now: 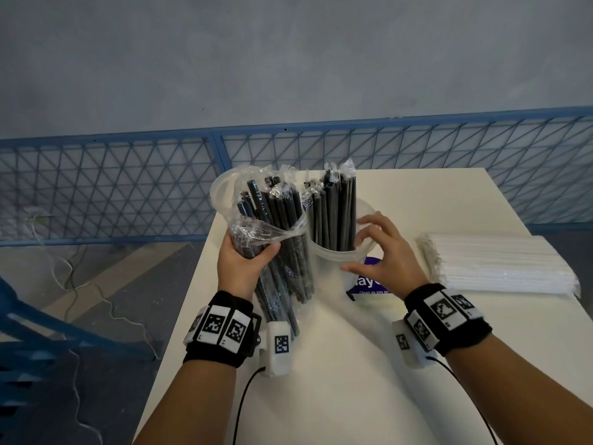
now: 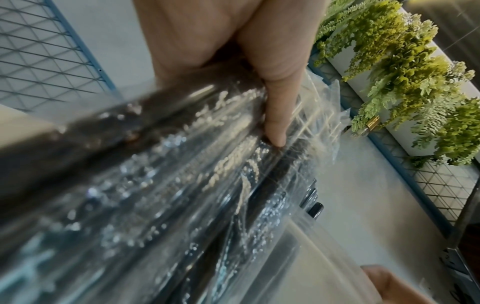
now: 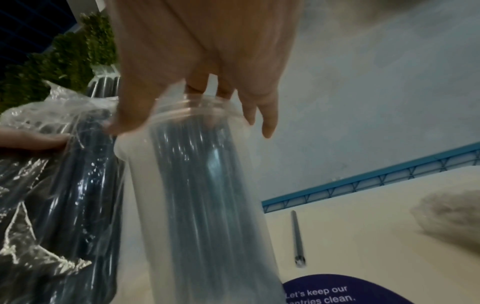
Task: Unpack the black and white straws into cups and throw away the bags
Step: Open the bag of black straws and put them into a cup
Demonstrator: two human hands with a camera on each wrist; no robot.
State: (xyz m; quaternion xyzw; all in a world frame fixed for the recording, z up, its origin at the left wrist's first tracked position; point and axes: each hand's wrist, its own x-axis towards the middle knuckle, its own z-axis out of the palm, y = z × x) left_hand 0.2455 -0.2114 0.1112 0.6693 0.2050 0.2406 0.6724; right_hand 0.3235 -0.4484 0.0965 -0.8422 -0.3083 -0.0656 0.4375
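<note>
My left hand (image 1: pixel 248 258) grips a clear plastic bag of black straws (image 1: pixel 279 232), held upright and tilted beside the cups. In the left wrist view the thumb (image 2: pixel 275 121) presses into that bag (image 2: pixel 182 185). A clear cup (image 1: pixel 333 252) in front of the bag holds several black straws (image 1: pixel 337 213). My right hand (image 1: pixel 361 247) spans its rim, thumb on the near side and fingers on the far side. The right wrist view shows that cup (image 3: pixel 197 195) and the thumb on its rim. A second clear cup (image 1: pixel 220 191) stands behind the bag. A bag of white straws (image 1: pixel 500 264) lies at the right.
The white table (image 1: pixel 337 364) bears a blue sign (image 1: pixel 369 282) under my right hand. One loose black straw (image 3: pixel 297 236) lies on the table beyond the cup. A blue wire fence (image 1: pixel 128 184) runs behind the table, with floor and cables at the left.
</note>
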